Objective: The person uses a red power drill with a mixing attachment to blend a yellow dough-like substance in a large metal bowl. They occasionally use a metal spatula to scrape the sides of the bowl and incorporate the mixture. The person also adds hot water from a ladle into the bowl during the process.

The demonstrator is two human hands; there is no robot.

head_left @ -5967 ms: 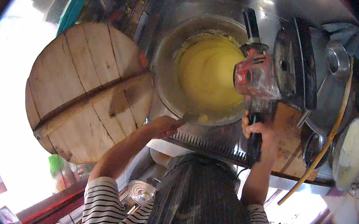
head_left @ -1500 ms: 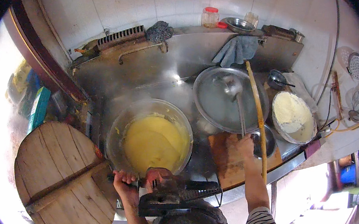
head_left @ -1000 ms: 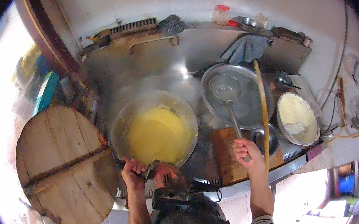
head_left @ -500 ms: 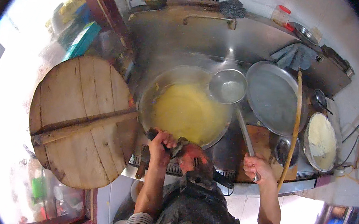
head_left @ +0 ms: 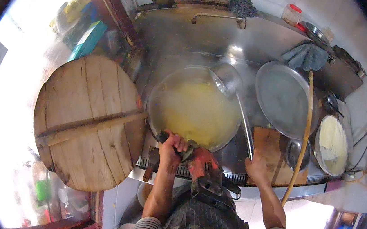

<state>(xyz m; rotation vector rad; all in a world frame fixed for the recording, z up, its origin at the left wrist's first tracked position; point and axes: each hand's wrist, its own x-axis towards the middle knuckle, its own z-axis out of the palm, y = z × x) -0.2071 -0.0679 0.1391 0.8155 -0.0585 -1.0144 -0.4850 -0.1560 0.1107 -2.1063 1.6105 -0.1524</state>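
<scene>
Yellow batter filled the big steel wok (head_left: 161, 112) at the stove's centre. Left hand (head_left: 171, 145) was clenched around a dark handle at the wok's near rim, beside a red cloth (head_left: 203, 161). Right hand (head_left: 257, 164) was closed on the long handle of a metal ladle (head_left: 227, 78), its bowl over the wok's far edge. A round wooden lid (head_left: 87, 121) lay to the left.
</scene>
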